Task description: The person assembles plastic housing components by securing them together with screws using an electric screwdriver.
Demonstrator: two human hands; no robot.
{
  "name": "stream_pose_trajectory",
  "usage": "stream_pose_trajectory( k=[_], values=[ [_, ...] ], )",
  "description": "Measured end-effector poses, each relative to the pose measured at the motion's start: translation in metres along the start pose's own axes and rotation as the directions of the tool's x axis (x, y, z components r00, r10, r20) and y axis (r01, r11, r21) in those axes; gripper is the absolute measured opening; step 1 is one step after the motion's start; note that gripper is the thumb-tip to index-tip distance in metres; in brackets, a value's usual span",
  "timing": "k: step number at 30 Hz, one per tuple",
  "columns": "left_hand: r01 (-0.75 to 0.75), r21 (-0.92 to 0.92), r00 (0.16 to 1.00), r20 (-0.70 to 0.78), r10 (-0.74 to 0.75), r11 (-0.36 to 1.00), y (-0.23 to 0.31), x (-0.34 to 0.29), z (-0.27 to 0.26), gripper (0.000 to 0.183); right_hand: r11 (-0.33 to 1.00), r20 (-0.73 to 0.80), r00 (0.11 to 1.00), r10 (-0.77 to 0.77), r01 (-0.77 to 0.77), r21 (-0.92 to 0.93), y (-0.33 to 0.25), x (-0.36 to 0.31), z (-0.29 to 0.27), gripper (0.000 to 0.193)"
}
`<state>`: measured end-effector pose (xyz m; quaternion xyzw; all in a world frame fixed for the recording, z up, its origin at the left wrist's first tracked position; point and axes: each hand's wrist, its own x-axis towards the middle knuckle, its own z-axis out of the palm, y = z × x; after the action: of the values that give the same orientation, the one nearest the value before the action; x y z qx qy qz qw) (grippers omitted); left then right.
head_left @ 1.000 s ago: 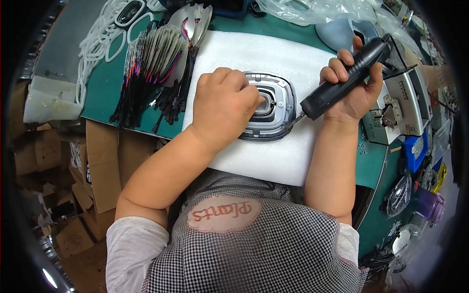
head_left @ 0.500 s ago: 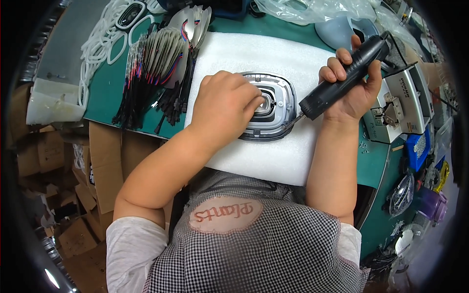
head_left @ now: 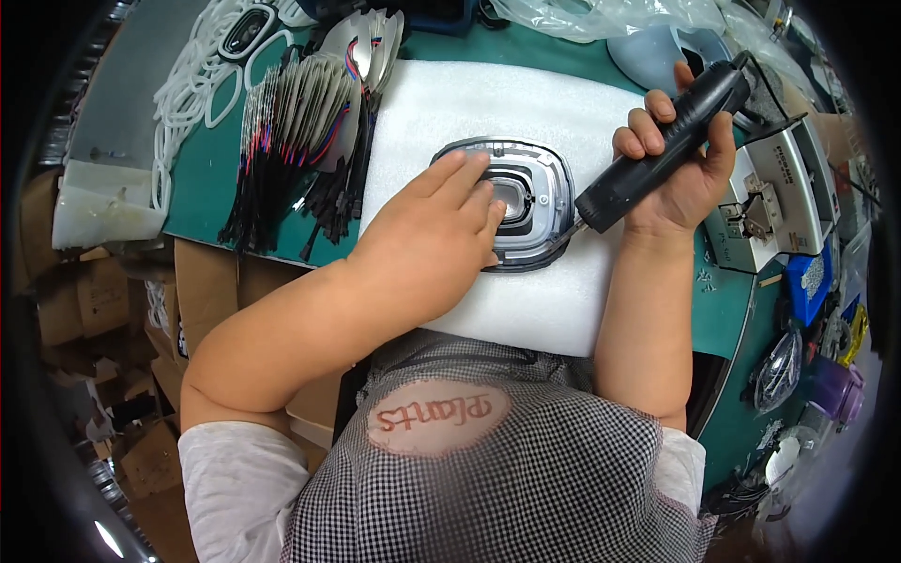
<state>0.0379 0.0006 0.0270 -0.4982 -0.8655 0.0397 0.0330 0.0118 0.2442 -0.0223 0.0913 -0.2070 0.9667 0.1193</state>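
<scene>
A rounded grey and black housing [head_left: 556, 186] with nested rings lies on a white foam sheet [head_left: 544, 310]. My left hand [head_left: 427, 235] rests over its left side, fingers stretched out and slightly apart, hiding that part of the rim. In my right hand [head_left: 680, 192] is a black electric screwdriver [head_left: 612, 192], gripped around its body and tilted down to the left. Its bit points at the lower right corner of the housing; whether the tip sits in a screw is too small to tell.
Thin grey plates with black, red and blue wires [head_left: 310, 117] stand bunched at left, beside white ring gaskets [head_left: 192, 89]. On the right are a silver screw feeder [head_left: 779, 192], a blue tray of screws [head_left: 807, 281] and loose screws [head_left: 704, 280]. A light blue shell [head_left: 643, 61] lies behind.
My left hand's fingers have left the middle of the housing and straightened out over its left side, the elbow shifting left. The screwdriver stays at the same corner.
</scene>
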Motion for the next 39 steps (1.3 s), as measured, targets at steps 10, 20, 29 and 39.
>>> stream_pose_trajectory(
  k=[10, 20, 29, 39],
  values=[
    [-0.096, 0.011, 0.993, 0.071, 0.095, 0.995, -0.008, 0.007, -0.003, 0.046, 0.997, 0.022, 1.0, -0.017, 0.019, -0.081, -0.002, 0.0, 0.003, 0.062],
    [0.147, -0.23, 0.975, -0.129, -0.18, 0.962, 0.007, -0.009, 0.021, 0.068, 1.0, 0.027, 1.0, 0.004, -0.005, 0.003, 0.002, -0.001, 0.001, 0.059],
    [0.148, -0.028, 0.975, -0.167, -0.15, 0.989, 0.012, -0.01, 0.033, 0.065, 0.999, 0.13, 0.991, 0.04, -0.042, 0.013, 0.004, -0.003, 0.007, 0.068],
    [0.075, 0.03, 0.995, -0.07, -0.073, 0.997, 0.006, -0.003, 0.024, 0.061, 0.996, 0.12, 0.992, 0.036, -0.045, 0.078, 0.006, -0.006, 0.014, 0.072]
  ],
)
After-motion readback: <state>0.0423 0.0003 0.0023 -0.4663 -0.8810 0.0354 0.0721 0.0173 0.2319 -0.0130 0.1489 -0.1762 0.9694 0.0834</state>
